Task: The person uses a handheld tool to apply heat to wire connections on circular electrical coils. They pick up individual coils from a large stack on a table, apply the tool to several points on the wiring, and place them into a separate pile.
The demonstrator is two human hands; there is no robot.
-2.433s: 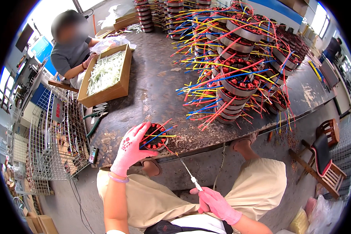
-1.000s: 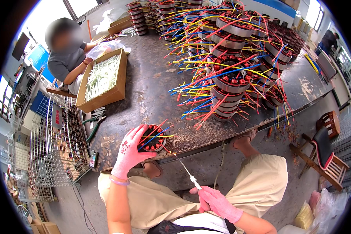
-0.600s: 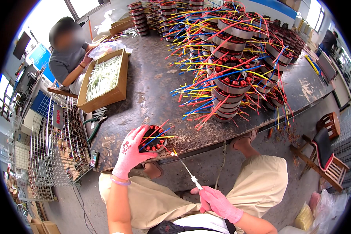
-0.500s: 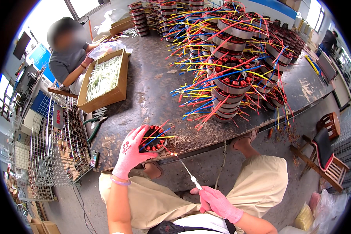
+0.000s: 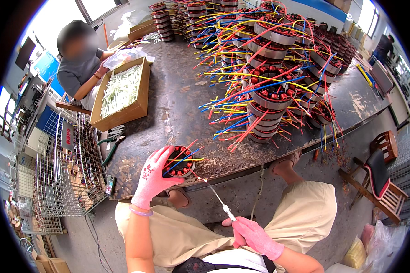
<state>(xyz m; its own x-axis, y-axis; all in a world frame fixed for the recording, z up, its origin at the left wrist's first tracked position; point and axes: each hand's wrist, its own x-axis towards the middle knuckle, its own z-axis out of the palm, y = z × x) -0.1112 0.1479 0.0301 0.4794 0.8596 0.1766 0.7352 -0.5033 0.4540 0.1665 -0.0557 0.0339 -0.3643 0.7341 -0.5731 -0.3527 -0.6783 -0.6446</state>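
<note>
The wound ring sits at the near edge of the bench, towards eleven o'clock from the person seated there. With its metal band and packed red windings, I'd expect it to be heavy for its size and stiff. The windings strike me as the delicate part, and the coloured leads, sticking out between one and three, would probably bend at a nudge. I'd take it by the outer band, never by the leads. The left hand does about that, cupped round it from nine, fingers over the far side, thumb along the near one.

Between four and five from the ring, the right hand is closed round the pale handle of a slim tool. Its tip glows beside a short lead; whether they touch, I can't tell. It looks light and rigid, and best held well back.

Farther out, pliers lie at nine, a cardboard box at eleven, stacked rings at two.
</note>
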